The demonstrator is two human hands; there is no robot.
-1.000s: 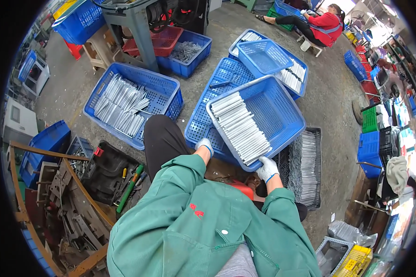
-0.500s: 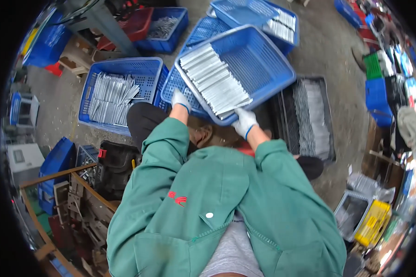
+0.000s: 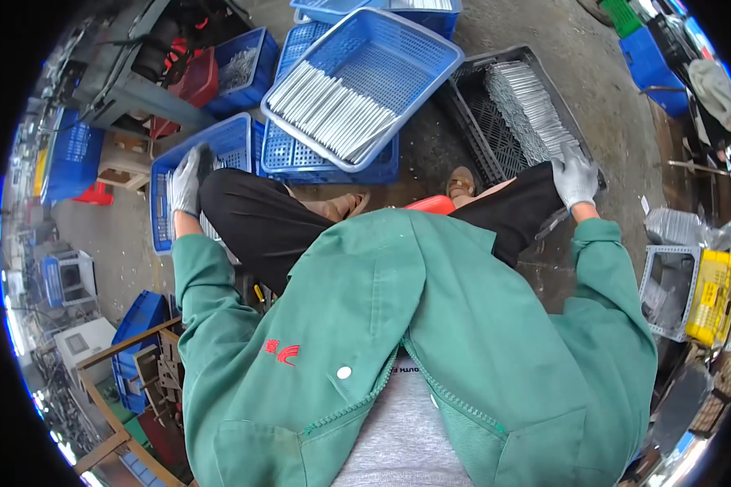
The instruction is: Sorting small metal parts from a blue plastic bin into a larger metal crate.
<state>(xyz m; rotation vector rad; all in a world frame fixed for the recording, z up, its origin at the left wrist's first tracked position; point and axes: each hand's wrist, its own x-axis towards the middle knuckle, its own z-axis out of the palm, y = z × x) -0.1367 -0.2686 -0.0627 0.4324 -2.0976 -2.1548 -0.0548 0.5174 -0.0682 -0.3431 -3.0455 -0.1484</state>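
My left hand [image 3: 186, 182], in a grey-white glove, rests by the outside of my left knee, over the blue basket [image 3: 244, 140] at the left. Its fingers point forward and hold nothing visible. Against my right knee lies my right hand [image 3: 575, 177], gloved too, with the fingers stretched out, beside the black crate [image 3: 473, 122]. Ahead of me a blue basket [image 3: 418, 61] sits tilted on top of another blue basket [image 3: 288, 154]. A row of silver metal rods [image 3: 330, 109] fills its near left part. In the black crate lie stacked silver metal pieces [image 3: 532, 109].
More blue baskets [image 3: 325, 10] stand at the far side, one with metal pieces in it. A machine frame [image 3: 142, 97] and a red bin [image 3: 196, 81] are at the far left. A yellow crate [image 3: 713, 296] is at the right. My feet and a red object [image 3: 432, 204] are between my knees.
Both hands have let go of the blue basket with rods, which now rests on the basket below. My hands have moved apart to my knees. The view has shifted.
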